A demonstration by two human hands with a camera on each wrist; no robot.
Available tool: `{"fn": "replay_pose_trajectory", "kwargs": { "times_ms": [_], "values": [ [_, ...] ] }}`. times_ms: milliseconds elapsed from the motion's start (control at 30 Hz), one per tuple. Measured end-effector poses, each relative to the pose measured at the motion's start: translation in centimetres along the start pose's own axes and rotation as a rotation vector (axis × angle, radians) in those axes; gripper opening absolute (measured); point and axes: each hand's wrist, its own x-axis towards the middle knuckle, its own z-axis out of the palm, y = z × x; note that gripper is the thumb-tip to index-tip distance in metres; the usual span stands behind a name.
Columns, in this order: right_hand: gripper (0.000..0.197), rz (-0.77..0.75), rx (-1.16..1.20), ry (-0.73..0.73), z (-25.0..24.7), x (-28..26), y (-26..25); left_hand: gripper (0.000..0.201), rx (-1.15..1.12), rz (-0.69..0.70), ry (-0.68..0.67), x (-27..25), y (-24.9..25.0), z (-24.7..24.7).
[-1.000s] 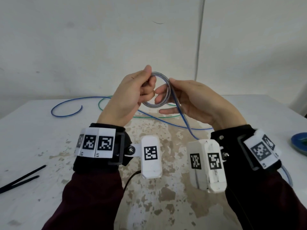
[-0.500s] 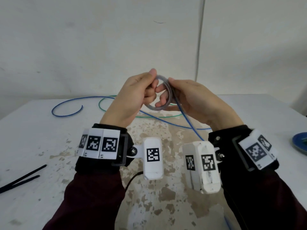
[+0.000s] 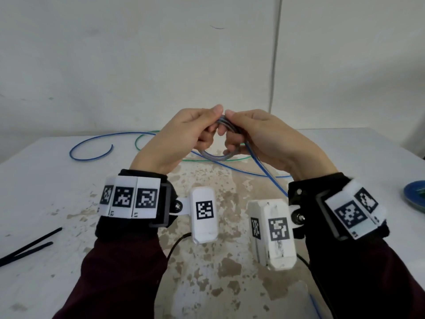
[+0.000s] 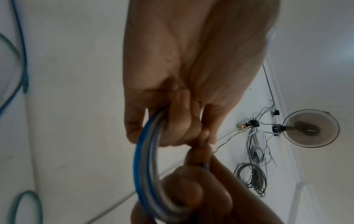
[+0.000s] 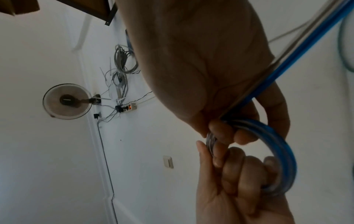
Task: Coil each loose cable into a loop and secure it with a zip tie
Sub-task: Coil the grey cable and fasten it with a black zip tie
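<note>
A small coil of blue cable (image 3: 215, 157) hangs in the air between my two hands above the table. My left hand (image 3: 212, 122) pinches the coil's top left, with its fingers curled through the loop. From the other side my right hand (image 3: 230, 130) grips the top right, thumb tips nearly touching. The cable's loose tail (image 3: 264, 173) runs down past my right wrist. In the left wrist view the coil (image 4: 145, 159) shows several turns under my left hand (image 4: 172, 130). In the right wrist view my right hand (image 5: 226, 133) holds the coil (image 5: 279, 151).
A green cable (image 3: 140, 140) and a longer blue cable (image 3: 92, 143) lie loose at the back of the white table (image 3: 57, 192). Two black zip ties (image 3: 27, 247) lie at the left edge. A blue dish (image 3: 416, 196) sits at the right edge.
My hands have come closer together and slightly lower. Both thumbs now meet over the top of the coil, which looks tighter.
</note>
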Motion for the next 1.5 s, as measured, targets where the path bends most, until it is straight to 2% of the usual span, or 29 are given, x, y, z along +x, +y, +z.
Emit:
{"fn": "replay_pose_trajectory", "kwargs": {
  "times_ms": [133, 267, 400, 533, 667, 767, 867, 1067, 1200, 1300, 1400, 1500],
  "values": [
    [0.04, -0.025, 0.042, 0.002, -0.6, -0.1, -0.1, 0.041, -0.091, 0.022, 0.142, 0.4, -0.3, 0.2],
    [0.035, -0.043, 0.093, 0.026, -0.7, 0.1, 0.3, 0.042, -0.21, -0.025, 0.064, 0.4, 0.0, 0.8],
    [0.034, -0.026, 0.077, 0.016, -0.6, 0.2, 0.4, 0.035, -0.136, -0.016, -0.027, 0.1, 0.0, 0.7],
    [0.036, -0.038, 0.106, 0.006, -0.7, 0.0, 0.2, 0.037, -0.137, 0.053, 0.012, 0.3, -0.3, 0.9],
    [0.039, 0.02, 0.167, -0.055, -1.3, -0.5, -0.2, 0.04, -0.262, 0.052, 0.106, 0.8, -0.2, 1.1],
    [0.038, 0.008, 0.182, -0.036, -1.4, -0.6, -0.3, 0.044, -0.315, -0.041, 0.006, 0.8, -0.1, 1.0],
    [0.036, 0.008, 0.097, -0.041, -0.7, -0.4, -0.1, 0.046, -0.24, -0.094, -0.1, 0.4, -0.2, 0.5],
    [0.039, 0.025, 0.201, 0.02, -0.8, -0.3, -0.4, 0.042, -0.265, -0.007, 0.057, 0.4, 0.2, 0.1],
    [0.038, 0.007, 0.17, 0.062, -1.1, -0.3, -0.3, 0.042, -0.307, -0.089, -0.027, 0.6, 0.1, 1.3],
    [0.038, 0.011, 0.05, 0.045, -0.6, -0.2, -0.1, 0.041, -0.21, -0.114, -0.074, 0.3, 0.1, 1.2],
    [0.037, -0.002, 0.033, 0.043, -0.2, -0.3, -0.3, 0.041, -0.206, -0.04, 0.024, 0.4, 0.0, 0.7],
    [0.04, 0.036, 0.143, 0.04, -0.2, -0.3, -0.6, 0.04, -0.316, -0.045, 0.098, 0.6, -0.1, 0.6]
  ]
}}
